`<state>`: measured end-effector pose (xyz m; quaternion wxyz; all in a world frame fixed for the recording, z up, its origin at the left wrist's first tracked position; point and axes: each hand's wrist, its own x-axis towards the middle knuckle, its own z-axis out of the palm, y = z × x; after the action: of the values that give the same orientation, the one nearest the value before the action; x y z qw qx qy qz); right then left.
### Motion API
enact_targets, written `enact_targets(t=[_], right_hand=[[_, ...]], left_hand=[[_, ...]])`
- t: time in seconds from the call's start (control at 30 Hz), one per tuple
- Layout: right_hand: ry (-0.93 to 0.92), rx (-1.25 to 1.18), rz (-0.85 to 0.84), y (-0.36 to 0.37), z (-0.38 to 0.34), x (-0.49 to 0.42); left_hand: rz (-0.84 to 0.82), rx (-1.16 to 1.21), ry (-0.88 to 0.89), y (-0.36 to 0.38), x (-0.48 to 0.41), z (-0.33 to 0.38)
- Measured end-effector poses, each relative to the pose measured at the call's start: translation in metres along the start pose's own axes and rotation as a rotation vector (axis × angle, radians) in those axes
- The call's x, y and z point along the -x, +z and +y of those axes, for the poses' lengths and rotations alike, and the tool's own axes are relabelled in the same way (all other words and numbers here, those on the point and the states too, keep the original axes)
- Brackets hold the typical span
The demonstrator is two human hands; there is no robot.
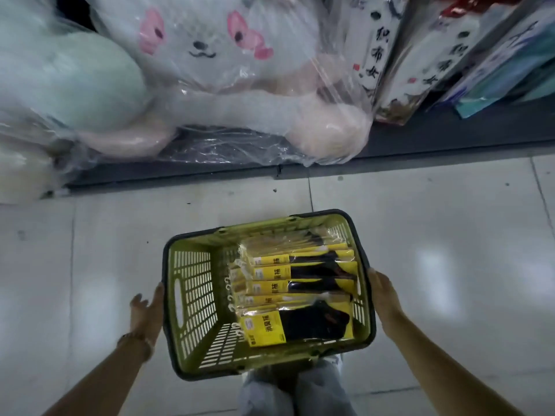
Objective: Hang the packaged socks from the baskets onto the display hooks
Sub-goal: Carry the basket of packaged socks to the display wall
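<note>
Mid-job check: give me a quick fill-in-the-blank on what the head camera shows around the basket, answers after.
1. The sock packs lie inside a ___ basket with a dark rim.
2. Each pack holds black socks behind a ___ label.
3. The left hand and right hand are outside the basket, one at each ___, fingers straight.
4. On the shelf beyond the basket, the plush toy is wrapped in clear ___.

Missing words: green; yellow; side; plastic

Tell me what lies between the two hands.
The green basket holding the sock packs, between left hand and right hand; head view shows it.
</note>
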<state>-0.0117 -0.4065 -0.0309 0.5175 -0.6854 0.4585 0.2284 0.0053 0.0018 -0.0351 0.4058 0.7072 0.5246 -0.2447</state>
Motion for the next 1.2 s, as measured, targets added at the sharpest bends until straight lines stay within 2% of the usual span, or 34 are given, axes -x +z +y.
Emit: enact_targets(t=[0.07,0.27,0.43,0.53,0.67,0.83,1.07,1.2], right_hand=[[0.055,-0.080,-0.017,0.009,0.012,-0.016],[0.178,-0.138,0.005,0.000,0.031,-0.034],[0.299,-0.281,0.031,-0.045,0.046,0.012],[0.313,-0.411,0.094,-0.098,0.055,0.072],[0.215,-0.565,0.140,-0.185,0.050,0.177],[0.233,-0.590,0.356,-0.297,0.043,0.286],[0.204,-0.865,0.552,-0.418,0.050,0.372],[0.174,-1.003,0.635,-0.479,0.049,0.393]], left_hand=[[-0.050,-0.025,0.002,0.009,-0.012,-0.004],[-0.025,-0.108,0.038,0.009,-0.011,-0.008],[-0.147,-0.174,0.162,0.002,0.034,0.017],[-0.247,-0.235,0.235,-0.001,0.093,0.052],[-0.372,-0.300,0.374,0.001,0.202,0.111],[-0.471,-0.317,0.511,0.026,0.351,0.177],[-0.634,-0.309,0.623,0.109,0.515,0.238],[-0.639,-0.353,0.696,0.164,0.593,0.266]])
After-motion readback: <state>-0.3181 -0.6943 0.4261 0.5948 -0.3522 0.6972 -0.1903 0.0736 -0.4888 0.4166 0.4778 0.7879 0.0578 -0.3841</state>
